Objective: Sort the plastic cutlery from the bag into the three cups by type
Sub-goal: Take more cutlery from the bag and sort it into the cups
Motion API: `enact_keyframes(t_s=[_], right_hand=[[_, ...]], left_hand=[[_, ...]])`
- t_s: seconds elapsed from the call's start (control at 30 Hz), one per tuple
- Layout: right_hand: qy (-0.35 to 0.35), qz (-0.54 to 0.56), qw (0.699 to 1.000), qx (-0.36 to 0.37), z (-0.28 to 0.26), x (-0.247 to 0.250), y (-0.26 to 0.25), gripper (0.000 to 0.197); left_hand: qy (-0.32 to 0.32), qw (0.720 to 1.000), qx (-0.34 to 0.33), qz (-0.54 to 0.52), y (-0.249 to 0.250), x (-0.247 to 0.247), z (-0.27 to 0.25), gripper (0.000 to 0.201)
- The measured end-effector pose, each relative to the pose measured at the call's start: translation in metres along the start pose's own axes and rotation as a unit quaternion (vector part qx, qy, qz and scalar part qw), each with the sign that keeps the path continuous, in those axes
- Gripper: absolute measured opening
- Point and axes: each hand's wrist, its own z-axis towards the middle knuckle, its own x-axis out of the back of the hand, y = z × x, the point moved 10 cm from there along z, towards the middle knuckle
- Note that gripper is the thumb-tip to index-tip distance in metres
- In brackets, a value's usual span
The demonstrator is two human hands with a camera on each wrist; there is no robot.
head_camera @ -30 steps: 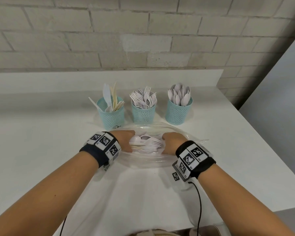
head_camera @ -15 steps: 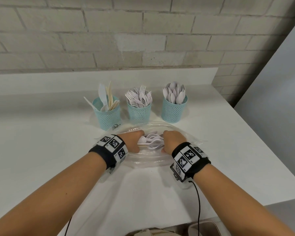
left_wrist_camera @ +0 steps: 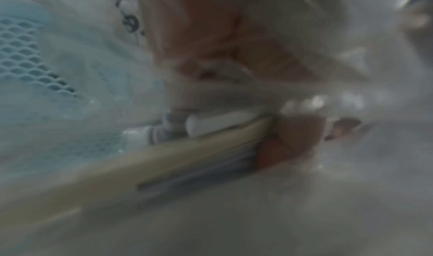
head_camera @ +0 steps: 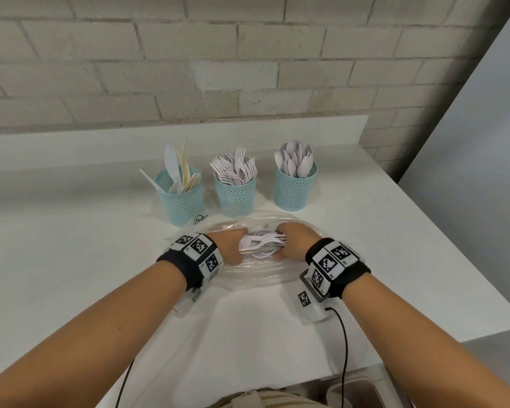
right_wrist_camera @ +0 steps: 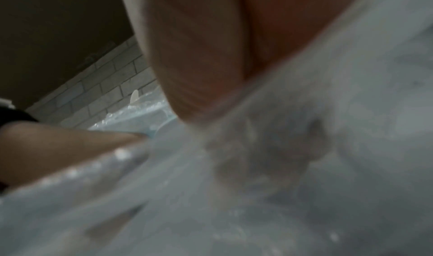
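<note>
Both my hands have drawn closer together since a second ago, squeezing the loose cutlery [head_camera: 261,245] into one bundle inside the clear bag [head_camera: 248,273] on the bench [head_camera: 71,260]. My left hand [head_camera: 230,245] and right hand [head_camera: 295,242] curl around its ends (wrist views too blurred to add much), just before the three cups [head_camera: 236,198].

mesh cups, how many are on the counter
3, in a row behind the clear plastic bag: the left teal mesh cup holds knives, the middle teal mesh cup holds forks, and the right teal mesh cup holds spoons. None seems hidden.
</note>
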Motion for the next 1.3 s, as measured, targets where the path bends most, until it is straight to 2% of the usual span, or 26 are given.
enact_keyframes(t_s=[0.07, 0.17, 0.27, 0.4, 0.53, 0.63, 0.73, 0.8, 0.9, 1.0, 1.3], right_hand=[[-0.016, -0.001, 1.000, 0.004, 0.000, 0.000, -0.001, 0.032], [-0.043, 0.004, 0.999, 0.012, -0.003, 0.001, -0.003, 0.011], [-0.052, 0.053, 0.997, 0.024, -0.006, 0.006, -0.006, 0.008], [-0.044, 0.206, 0.976, 0.049, -0.010, 0.019, -0.014, 0.020], [-0.027, 0.235, 0.970, 0.063, -0.014, 0.030, -0.019, 0.027], [-0.032, 0.230, 0.971, 0.059, -0.017, 0.030, -0.022, 0.031], [-0.010, 0.248, 0.968, 0.035, -0.016, 0.037, -0.017, 0.037], [0.002, 0.217, 0.976, 0.005, -0.012, 0.038, -0.010, 0.045], [-0.004, 0.039, 0.999, -0.029, -0.010, 0.034, 0.000, 0.048], [-0.052, -0.063, 0.996, -0.034, -0.009, 0.015, 0.002, 0.043], [-0.069, -0.125, 0.990, -0.004, -0.007, 0.006, -0.004, 0.041]], left_hand=[[0.004, 1.000, -0.002, 0.000, 0.001, 0.000, -0.001, 0.034], [0.016, 1.000, -0.005, 0.010, 0.002, 0.004, -0.005, 0.033], [0.024, 1.000, -0.013, -0.004, 0.002, 0.005, -0.008, 0.036], [0.109, 0.993, -0.032, -0.006, 0.007, 0.024, -0.016, 0.031], [0.148, 0.988, -0.037, -0.027, 0.005, 0.030, -0.021, 0.028], [0.128, 0.991, -0.004, -0.042, -0.003, 0.028, -0.019, 0.030], [0.072, 0.995, 0.045, -0.049, -0.013, 0.028, -0.016, 0.046], [0.072, 0.996, 0.051, -0.029, -0.017, 0.035, -0.014, 0.047], [0.053, 0.995, 0.081, -0.020, -0.024, 0.032, -0.017, 0.047], [0.034, 0.998, 0.049, 0.031, -0.018, 0.023, -0.022, 0.044], [0.025, 0.998, 0.031, 0.049, -0.016, 0.014, -0.023, 0.046]])
